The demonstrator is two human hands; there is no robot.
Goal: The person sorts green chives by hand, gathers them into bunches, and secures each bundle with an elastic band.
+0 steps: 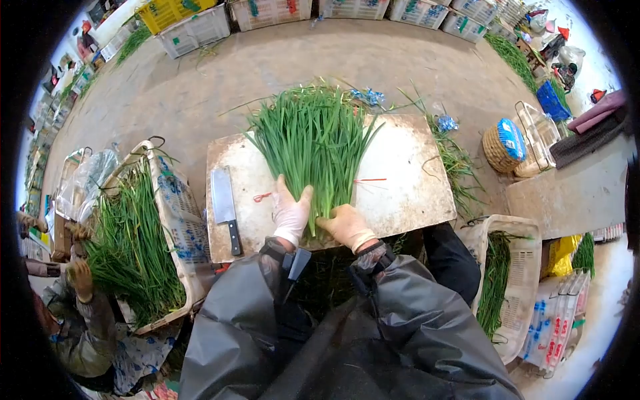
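A large bunch of garlic chives [310, 140] lies on the white, stained board [410, 180], its leaves fanned toward the far edge and its pale stem ends toward me. My left hand [292, 210], in a whitish glove, grips the left side of the stems, thumb on top. On the right side, my right hand [348, 227], in a yellowish glove, closes round the stem ends; its fingers are partly hidden. A cleaver [223, 200] with a black handle rests at the board's left. Red ties [370, 179] lie near the bunch, one on each side.
Crates of loose chives stand left [175, 220] and right [527, 267]. Loose chives [460, 173] lie on the floor past the board's right edge. A woven basket [501, 150] stands farther right. At lower left, a co-worker's gloved hand [81, 280] reaches the left crate. Stacked crates [270, 13] line the back.
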